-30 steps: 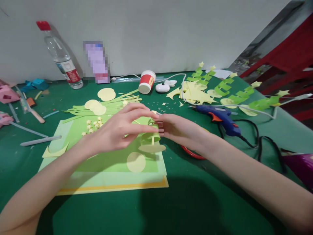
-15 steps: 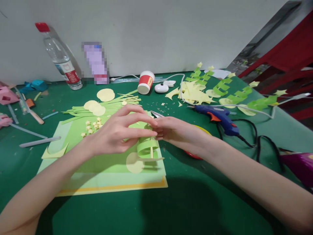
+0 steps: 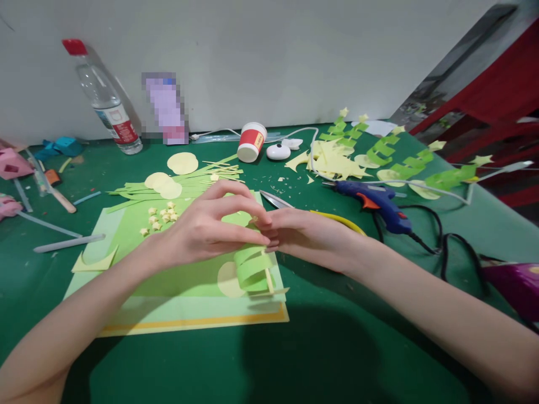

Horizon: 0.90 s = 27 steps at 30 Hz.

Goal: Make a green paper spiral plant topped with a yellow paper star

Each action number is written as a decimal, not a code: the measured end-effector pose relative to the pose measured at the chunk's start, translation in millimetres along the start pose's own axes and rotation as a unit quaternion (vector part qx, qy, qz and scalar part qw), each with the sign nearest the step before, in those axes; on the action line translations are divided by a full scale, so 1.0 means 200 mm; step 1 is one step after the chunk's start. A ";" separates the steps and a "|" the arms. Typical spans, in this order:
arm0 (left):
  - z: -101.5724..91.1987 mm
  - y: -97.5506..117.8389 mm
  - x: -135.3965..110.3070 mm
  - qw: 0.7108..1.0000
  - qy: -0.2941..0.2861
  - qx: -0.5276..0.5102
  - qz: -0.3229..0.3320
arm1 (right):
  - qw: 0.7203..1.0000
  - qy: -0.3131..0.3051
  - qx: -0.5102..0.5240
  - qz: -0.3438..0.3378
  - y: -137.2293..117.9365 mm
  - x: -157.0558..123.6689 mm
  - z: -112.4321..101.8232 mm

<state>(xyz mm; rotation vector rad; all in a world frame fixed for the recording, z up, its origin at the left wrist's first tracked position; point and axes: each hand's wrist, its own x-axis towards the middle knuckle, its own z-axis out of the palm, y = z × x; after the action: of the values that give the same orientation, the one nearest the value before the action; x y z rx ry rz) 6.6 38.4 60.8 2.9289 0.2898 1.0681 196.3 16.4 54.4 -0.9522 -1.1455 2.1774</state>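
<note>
A small paper tree (image 3: 252, 270), a folded light-green strip on a pale stick with a round paper base, hangs tilted below my fingertips. My left hand (image 3: 214, 224) has its fingers closed on the tree's top part. Meeting it from the right, my right hand (image 3: 311, 233) pinches the same end, its fingertips partly hidden. Under the tree are green paper sheets (image 3: 177, 280) and a pale paper circle (image 3: 229, 280). Small folded paper stars (image 3: 158, 217) lie left of my left hand. Scissors (image 3: 275, 200) with a yellow handle are partly behind my right hand.
A blue glue gun (image 3: 374, 205) with a black cord lies right. Several finished paper trees (image 3: 415, 164) and yellow scraps (image 3: 337, 160) are behind it. Green strips (image 3: 138, 191), a paper cup (image 3: 251, 143) and a water bottle (image 3: 112, 115) stand or lie toward the wall.
The paper tree has tilted, its base swinging slightly down and to the right. My right hand has dropped a little, and more of the scissors shows.
</note>
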 end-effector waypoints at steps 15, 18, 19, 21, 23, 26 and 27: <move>0.07 0.06 -0.08 0.979 0.098 -0.110 -0.140 | 0.674 0.414 -0.612 0.000 0.01 -0.21 -0.40; 0.14 0.10 -0.14 0.938 0.112 -0.199 -0.261 | 0.598 0.503 -0.620 0.075 0.08 -0.30 -0.55; 0.16 0.11 -0.15 0.919 0.110 -0.226 -0.303 | 0.590 0.512 -0.616 0.100 0.10 -0.32 -0.60; 0.19 0.13 -0.18 0.879 0.104 -0.278 -0.374 | 0.587 0.526 -0.600 0.135 0.14 -0.34 -0.67; 0.21 0.14 -0.19 0.844 0.101 -0.316 -0.422 | 0.594 0.540 -0.578 0.150 0.16 -0.34 -0.74; 0.23 0.13 -0.20 0.822 0.102 -0.340 -0.446 | 0.624 0.554 -0.533 0.141 0.15 -0.34 -0.80; 0.23 0.13 -0.20 0.820 0.102 -0.342 -0.448 | 0.635 0.561 -0.514 0.130 0.14 -0.35 -0.80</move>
<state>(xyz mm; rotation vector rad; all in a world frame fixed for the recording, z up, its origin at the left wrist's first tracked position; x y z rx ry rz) 10.0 8.9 1.7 1.6900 0.9286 0.9928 360.9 33.7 -9.3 -2.5085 -1.4483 0.3757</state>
